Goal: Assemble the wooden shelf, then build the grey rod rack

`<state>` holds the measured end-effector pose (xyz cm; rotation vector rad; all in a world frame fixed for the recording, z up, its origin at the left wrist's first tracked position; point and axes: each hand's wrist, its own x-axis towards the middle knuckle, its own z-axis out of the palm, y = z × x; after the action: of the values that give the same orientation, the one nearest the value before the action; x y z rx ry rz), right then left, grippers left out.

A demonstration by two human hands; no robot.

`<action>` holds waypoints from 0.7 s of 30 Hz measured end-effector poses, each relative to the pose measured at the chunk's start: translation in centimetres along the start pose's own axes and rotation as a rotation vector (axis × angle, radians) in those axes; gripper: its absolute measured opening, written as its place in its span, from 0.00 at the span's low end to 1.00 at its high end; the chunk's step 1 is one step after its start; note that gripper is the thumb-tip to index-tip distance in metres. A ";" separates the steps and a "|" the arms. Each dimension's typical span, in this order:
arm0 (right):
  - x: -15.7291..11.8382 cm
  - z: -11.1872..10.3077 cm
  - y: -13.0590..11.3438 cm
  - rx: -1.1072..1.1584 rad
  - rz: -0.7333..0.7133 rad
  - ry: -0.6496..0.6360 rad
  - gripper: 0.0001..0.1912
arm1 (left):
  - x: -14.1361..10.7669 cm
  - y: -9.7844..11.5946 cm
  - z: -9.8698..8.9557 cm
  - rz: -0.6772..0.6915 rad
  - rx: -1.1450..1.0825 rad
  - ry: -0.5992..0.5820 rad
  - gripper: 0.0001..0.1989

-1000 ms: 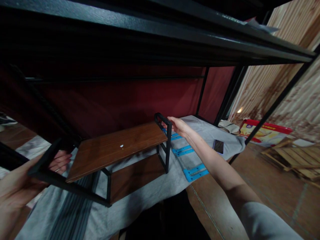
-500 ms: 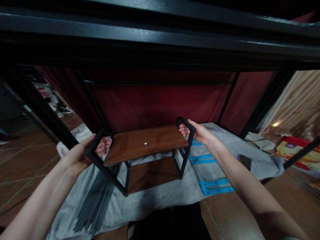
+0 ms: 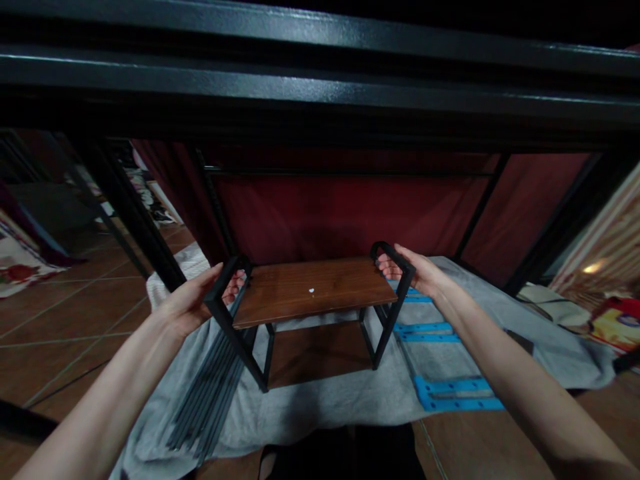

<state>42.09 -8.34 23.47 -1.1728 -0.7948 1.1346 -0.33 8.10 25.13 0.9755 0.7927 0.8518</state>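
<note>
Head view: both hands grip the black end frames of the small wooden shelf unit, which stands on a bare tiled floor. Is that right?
Not quite. In the head view the left hand and right hand do grip the end frames of the shelf unit, but it stands on a grey cloth spread over the floor, not on bare tiles.

Left hand (image 3: 193,303) and right hand (image 3: 420,273) each grip an end frame of the small wooden shelf (image 3: 315,290).

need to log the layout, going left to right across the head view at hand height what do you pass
left hand on the rack's left end bar → wooden shelf → right hand on the right end bar → blue strips on the grey cloth
</note>
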 end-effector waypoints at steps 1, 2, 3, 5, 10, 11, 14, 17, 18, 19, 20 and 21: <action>0.0 0.0 0.0 -0.006 0.004 0.006 0.24 | -0.1 0.0 0.1 -0.001 -0.005 -0.005 0.13; 0.0 -0.1 -0.1 -0.012 0.007 0.015 0.24 | -0.1 0.0 0.1 -0.001 -0.008 -0.011 0.12; 0.0 -0.1 -0.1 -0.017 0.008 0.027 0.23 | -0.1 0.0 0.1 -0.001 -0.005 -0.015 0.12; 0.0 -0.1 -0.3 -0.027 0.010 0.050 0.23 | -0.1 0.0 0.0 0.000 0.008 0.009 0.12; 0.1 -0.2 -0.4 -0.030 0.012 0.040 0.24 | 0.1 0.1 -0.4 0.014 0.062 0.085 0.11; 0.1 -0.2 -0.4 -0.027 0.012 0.036 0.25 | 0.0 0.1 -0.3 0.016 0.071 0.091 0.11; 0.1 -0.1 -0.6 -0.022 0.020 0.035 0.25 | -0.3 0.2 0.3 0.014 0.067 0.172 0.11; 0.0 -0.1 -0.7 -0.003 0.019 0.039 0.25 | -0.8 0.3 1.1 -0.020 0.051 0.281 0.11; 0.0 -0.1 -0.8 0.000 0.018 0.038 0.25 | -0.9 0.4 1.2 -0.032 0.059 0.300 0.12; 0.0 -0.1 -0.8 0.000 0.018 0.034 0.26 | -0.9 0.4 1.2 -0.039 0.070 0.294 0.12; 0.0 -0.1 -0.8 -0.004 0.021 0.029 0.26 | -0.9 0.5 1.2 -0.041 0.080 0.277 0.13; 0.1 -0.1 -0.9 -0.009 0.026 0.024 0.26 | -0.7 0.5 1.0 -0.045 0.082 0.270 0.13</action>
<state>42.40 -8.28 24.28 -1.2048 -0.7687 1.1369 0.11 7.27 26.06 0.9214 1.0834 0.9300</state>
